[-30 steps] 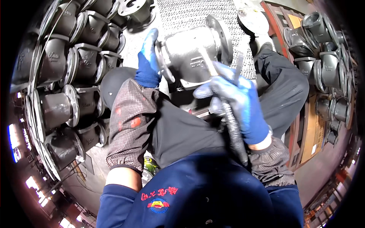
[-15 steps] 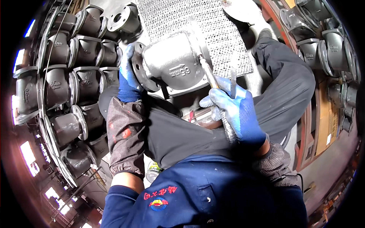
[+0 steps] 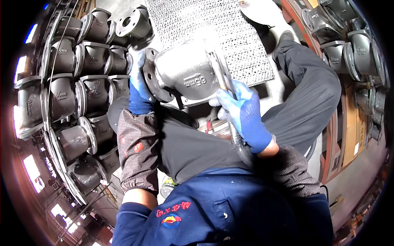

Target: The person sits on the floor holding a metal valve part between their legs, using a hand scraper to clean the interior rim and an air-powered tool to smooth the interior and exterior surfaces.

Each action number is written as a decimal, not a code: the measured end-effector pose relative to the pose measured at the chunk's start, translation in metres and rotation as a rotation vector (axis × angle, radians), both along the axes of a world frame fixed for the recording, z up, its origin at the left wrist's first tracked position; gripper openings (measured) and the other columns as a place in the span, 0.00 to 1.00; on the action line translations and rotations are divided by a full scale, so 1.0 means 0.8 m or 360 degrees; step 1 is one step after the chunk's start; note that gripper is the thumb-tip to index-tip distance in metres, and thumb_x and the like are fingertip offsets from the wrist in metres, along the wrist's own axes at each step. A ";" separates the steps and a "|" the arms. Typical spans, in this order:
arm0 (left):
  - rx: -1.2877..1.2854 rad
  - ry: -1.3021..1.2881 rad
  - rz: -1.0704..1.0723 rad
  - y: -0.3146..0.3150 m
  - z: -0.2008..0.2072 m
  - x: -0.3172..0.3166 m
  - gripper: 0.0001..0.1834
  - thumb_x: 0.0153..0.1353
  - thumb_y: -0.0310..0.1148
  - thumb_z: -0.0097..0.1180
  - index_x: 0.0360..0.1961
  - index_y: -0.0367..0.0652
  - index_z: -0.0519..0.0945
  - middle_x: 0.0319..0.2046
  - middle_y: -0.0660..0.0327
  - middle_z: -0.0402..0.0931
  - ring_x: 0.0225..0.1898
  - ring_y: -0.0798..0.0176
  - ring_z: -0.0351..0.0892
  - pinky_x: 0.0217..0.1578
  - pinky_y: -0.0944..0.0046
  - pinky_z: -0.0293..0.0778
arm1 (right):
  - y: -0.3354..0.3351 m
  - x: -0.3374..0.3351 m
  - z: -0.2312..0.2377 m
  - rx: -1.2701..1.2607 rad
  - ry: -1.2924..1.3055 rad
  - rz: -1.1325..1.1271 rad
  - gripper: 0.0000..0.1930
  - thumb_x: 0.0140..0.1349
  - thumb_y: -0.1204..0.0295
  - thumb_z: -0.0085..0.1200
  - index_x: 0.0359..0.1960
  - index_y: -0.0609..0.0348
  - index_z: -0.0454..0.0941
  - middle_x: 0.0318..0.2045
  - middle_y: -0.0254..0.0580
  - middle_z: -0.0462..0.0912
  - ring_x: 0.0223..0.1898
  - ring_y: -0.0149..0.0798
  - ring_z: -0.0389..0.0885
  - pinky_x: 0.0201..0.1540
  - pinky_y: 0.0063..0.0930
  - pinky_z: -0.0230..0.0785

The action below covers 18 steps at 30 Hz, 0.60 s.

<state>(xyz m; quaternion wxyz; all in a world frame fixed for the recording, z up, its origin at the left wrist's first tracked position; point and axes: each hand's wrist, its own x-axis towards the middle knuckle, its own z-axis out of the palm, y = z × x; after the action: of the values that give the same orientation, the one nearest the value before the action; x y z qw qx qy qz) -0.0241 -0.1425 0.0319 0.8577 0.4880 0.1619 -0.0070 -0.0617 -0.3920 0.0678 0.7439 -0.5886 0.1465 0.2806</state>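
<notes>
A grey cast-metal valve body (image 3: pixel 184 65) with flanged ends lies on its side in front of my knees. My left hand (image 3: pixel 140 88), in a blue glove, is closed round the rim of its left flange. In my right hand (image 3: pixel 245 117), also gloved in blue, I grip a slim rod-shaped metal tool (image 3: pixel 216 69). Its front part runs along the right end of the casting, close to that flange; glare and blur hide whether it touches. Below the hand the tool continues as a dark, thick tail (image 3: pixel 242 152). The exact kind of tool is unclear.
Several similar valve bodies (image 3: pixel 94 53) are stacked at the left, and more castings (image 3: pixel 363 53) sit at the right. One flanged casting (image 3: pixel 133 22) stands beyond my left hand. A patterned metal mat (image 3: pixel 230 37) extends ahead. A can (image 3: pixel 167 186) is beside my lap.
My right hand has shifted a little left and toward the casting, tilting the tool more along its right end. The left hand and the valve body have hardly moved.
</notes>
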 end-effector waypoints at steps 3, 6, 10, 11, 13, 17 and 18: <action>0.0000 0.0059 0.0064 -0.010 0.009 0.001 0.26 0.64 0.48 0.42 0.54 0.37 0.70 0.50 0.53 0.73 0.52 0.54 0.71 0.56 0.56 0.65 | -0.003 0.002 0.000 0.0068 0.0015 -0.0042 0.17 0.62 0.74 0.49 0.53 0.66 0.69 0.25 0.41 0.79 0.16 0.22 0.69 0.17 0.17 0.62; -0.0082 0.0099 0.0098 -0.015 0.016 -0.002 0.27 0.64 0.48 0.43 0.56 0.38 0.68 0.52 0.52 0.71 0.53 0.53 0.70 0.56 0.54 0.65 | -0.001 0.026 0.011 0.0012 -0.0003 0.0066 0.13 0.61 0.73 0.50 0.45 0.69 0.72 0.23 0.44 0.80 0.13 0.26 0.70 0.16 0.19 0.63; -0.0235 0.0053 -0.0086 -0.001 0.008 0.000 0.27 0.63 0.48 0.43 0.56 0.39 0.67 0.54 0.53 0.70 0.54 0.53 0.69 0.57 0.53 0.63 | -0.007 0.031 0.022 0.0176 0.0081 0.0075 0.12 0.61 0.74 0.50 0.43 0.70 0.73 0.24 0.45 0.81 0.16 0.28 0.74 0.17 0.19 0.66; -0.0204 0.0029 -0.0049 -0.001 0.007 -0.001 0.27 0.63 0.48 0.43 0.56 0.39 0.68 0.53 0.53 0.70 0.54 0.53 0.69 0.57 0.53 0.64 | -0.009 0.030 0.024 0.0193 0.0098 0.0097 0.12 0.60 0.74 0.51 0.42 0.70 0.73 0.25 0.46 0.81 0.18 0.29 0.76 0.17 0.19 0.67; -0.0179 0.0014 -0.0025 -0.003 0.004 -0.001 0.27 0.63 0.48 0.43 0.56 0.39 0.68 0.53 0.53 0.70 0.54 0.53 0.69 0.57 0.53 0.64 | -0.008 0.032 0.022 0.0318 0.0095 0.0047 0.12 0.61 0.74 0.51 0.43 0.70 0.73 0.25 0.47 0.82 0.20 0.30 0.78 0.18 0.19 0.68; -0.0148 0.0038 0.0062 -0.005 -0.001 0.005 0.25 0.63 0.47 0.44 0.54 0.38 0.69 0.50 0.53 0.72 0.52 0.54 0.71 0.55 0.55 0.66 | -0.010 0.045 0.014 0.0358 -0.0145 0.0088 0.14 0.62 0.70 0.51 0.43 0.68 0.74 0.25 0.45 0.82 0.22 0.30 0.79 0.20 0.18 0.69; -0.0162 -0.0001 0.0028 -0.004 0.000 0.005 0.25 0.63 0.46 0.44 0.53 0.38 0.70 0.49 0.53 0.73 0.51 0.54 0.72 0.55 0.56 0.67 | -0.008 0.046 0.015 0.0351 -0.0140 0.0091 0.13 0.61 0.69 0.52 0.43 0.68 0.74 0.24 0.45 0.82 0.21 0.30 0.79 0.20 0.18 0.69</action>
<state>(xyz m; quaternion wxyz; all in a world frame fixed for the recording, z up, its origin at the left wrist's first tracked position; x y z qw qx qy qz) -0.0203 -0.1455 0.0315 0.8815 0.4423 0.1652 -0.0077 -0.0247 -0.3984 0.0798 0.8015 -0.5189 0.0652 0.2899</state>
